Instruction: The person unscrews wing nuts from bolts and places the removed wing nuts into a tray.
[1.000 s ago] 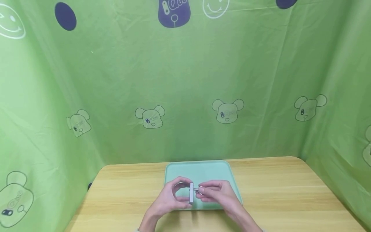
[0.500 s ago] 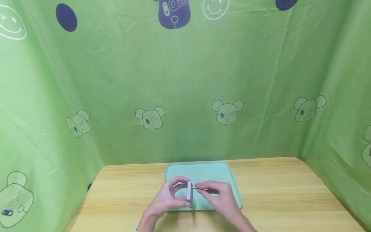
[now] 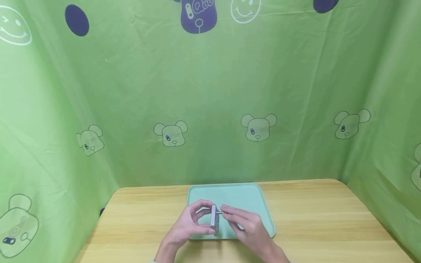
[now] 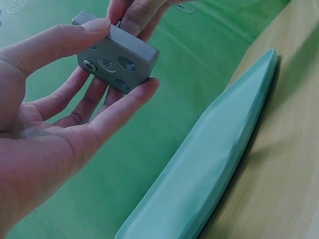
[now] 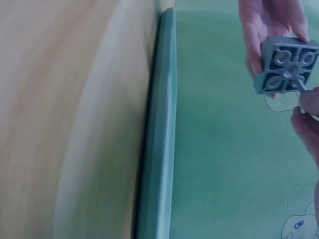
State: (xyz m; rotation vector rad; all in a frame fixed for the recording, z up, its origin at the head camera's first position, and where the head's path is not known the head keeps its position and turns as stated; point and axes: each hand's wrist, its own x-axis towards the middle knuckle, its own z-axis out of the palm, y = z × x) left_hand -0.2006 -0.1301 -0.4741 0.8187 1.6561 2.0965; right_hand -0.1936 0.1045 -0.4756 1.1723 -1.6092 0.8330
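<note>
My left hand (image 3: 190, 221) grips a square grey metal block (image 4: 119, 52) by its opposite edges, thumb on one side and fingers on the other. Round holes mark the face seen in the left wrist view, and a small ring-shaped end shows in one of them. The ribbed face, with round sockets at its corners, appears in the right wrist view. My right hand (image 3: 250, 226) pinches the outer end of a thin metal screw (image 5: 300, 85). Its tip is at a corner socket of that ribbed face. Fingertips partly cover the screw's head.
Below the hands, a pale green tray (image 3: 230, 190) with a raised rim lies on the wooden table (image 3: 312, 212). A green curtain (image 3: 210, 91) printed with bear heads surrounds the table at the back and sides.
The block has shifted slightly left and turned, showing more of its ribbed face. My right fingers have moved left with it and changed their hold on the screw's end.
</note>
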